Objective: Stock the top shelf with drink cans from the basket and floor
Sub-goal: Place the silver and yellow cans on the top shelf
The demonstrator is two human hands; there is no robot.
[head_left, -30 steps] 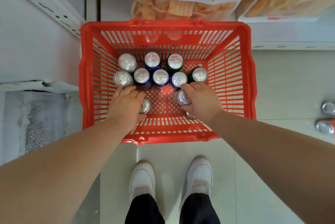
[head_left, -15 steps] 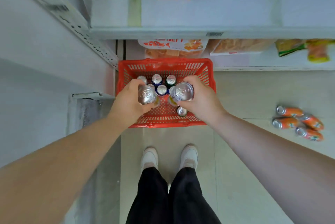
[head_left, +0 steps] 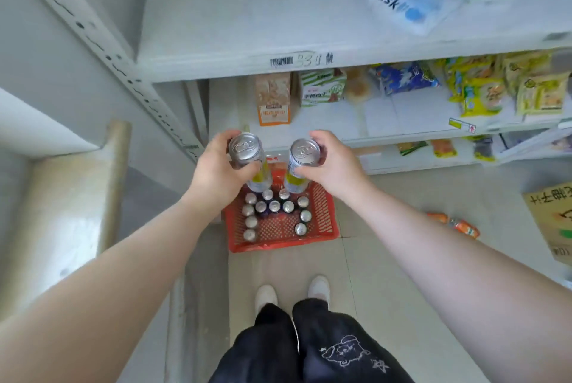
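Left hand (head_left: 216, 172) and right hand (head_left: 331, 162) each grip a can, mid-lift above basket (head_left: 328, 218); next, raise to shelf (head_left: 216, 66).

Bright, even, soft light; wide-angle bending at edges; top shelf (head_left: 278, 26) goods smeared, probably by motion blur.

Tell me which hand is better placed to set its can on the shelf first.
Probably the left. The left hand and right hand hold their cans at similar height, but the left is below the top shelf's bare stretch, while the mask pack lies on the right's side.
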